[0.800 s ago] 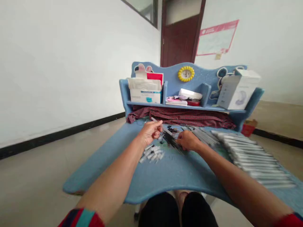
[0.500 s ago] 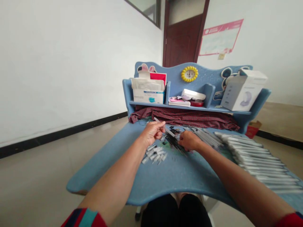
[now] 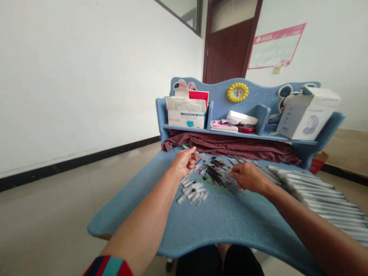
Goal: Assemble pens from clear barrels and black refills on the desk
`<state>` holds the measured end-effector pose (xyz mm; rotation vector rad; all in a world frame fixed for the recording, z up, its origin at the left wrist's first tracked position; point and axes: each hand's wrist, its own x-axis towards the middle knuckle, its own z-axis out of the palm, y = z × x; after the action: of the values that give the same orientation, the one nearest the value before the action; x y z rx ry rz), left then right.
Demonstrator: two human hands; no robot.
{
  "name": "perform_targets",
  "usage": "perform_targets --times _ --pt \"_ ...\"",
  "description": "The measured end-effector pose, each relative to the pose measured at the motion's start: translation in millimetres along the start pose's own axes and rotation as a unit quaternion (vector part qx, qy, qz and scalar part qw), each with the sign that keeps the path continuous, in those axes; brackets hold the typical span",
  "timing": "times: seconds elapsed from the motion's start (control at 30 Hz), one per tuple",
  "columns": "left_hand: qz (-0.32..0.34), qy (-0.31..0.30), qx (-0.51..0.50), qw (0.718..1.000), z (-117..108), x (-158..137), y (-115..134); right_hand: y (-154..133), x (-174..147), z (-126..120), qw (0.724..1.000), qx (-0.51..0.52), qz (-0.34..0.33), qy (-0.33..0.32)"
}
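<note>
My left hand (image 3: 184,163) is closed in a pinch on a clear pen barrel (image 3: 203,157), which pokes out on both sides of the fingers. To the right, my right hand (image 3: 247,176) has its fingers pressed together; whatever they may hold is too small to make out. Between the hands lies a bundle of dark pen refills (image 3: 217,177), with small black parts (image 3: 214,160) behind it. Several translucent pen caps (image 3: 193,190) form a pile just in front of my left hand.
Many pens (image 3: 322,197) lie in a row along the desk's right side. The blue desk (image 3: 201,230) has a raised shelf holding a mask box (image 3: 185,119), papers (image 3: 224,127) and a white box (image 3: 309,117). Checkered cloth (image 3: 230,145) is bunched below the shelf.
My right hand has drawn away from the refills to the right. My left hand still holds the pen barrel. The whole view has shifted slightly.
</note>
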<state>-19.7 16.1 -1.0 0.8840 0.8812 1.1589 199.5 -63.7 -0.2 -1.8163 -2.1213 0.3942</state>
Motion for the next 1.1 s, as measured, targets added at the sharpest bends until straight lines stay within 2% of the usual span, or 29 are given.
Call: perform_targets --times 0.23,0.4,0.57,0.67,0.87,0.93,1.0,1.1 --pt "-0.003 0.035 -0.021 0.999 -6.4 6.4 0.5 -4.2 -26.6 -9.7 0.999 0.038 -0.029 0.008" --pt "-0.002 0.066 -0.026 0.998 -6.1 5.7 2.6 -11.8 -28.6 -8.5 0.998 0.02 -0.045 0.024" --pt "-0.002 0.072 -0.01 0.997 -5.8 4.7 2.0 -13.7 -24.7 -6.3 0.998 0.012 -0.057 0.03" --pt "0.003 0.061 0.008 0.998 -5.4 3.9 -0.6 -15.1 -22.5 -6.6 0.998 0.006 -0.059 0.028" --pt "-0.028 -0.007 0.016 0.999 1.1 -0.7 -5.0 -22.7 -16.1 -8.7 0.996 0.022 -0.073 0.043" --pt "-0.041 -0.027 0.003 0.999 4.9 -2.6 -5.2 -26.4 -10.0 -6.8 0.993 0.066 -0.073 0.062" --pt "-0.052 -0.046 -0.022 0.997 8.4 -4.3 -4.5 -30.5 -1.1 -3.2 0.982 0.158 -0.071 0.08" --pt "-0.065 -0.059 -0.068 0.994 11.5 -6.8 -1.9 -38.2 14.3 2.1 0.935 0.337 -0.077 0.082"
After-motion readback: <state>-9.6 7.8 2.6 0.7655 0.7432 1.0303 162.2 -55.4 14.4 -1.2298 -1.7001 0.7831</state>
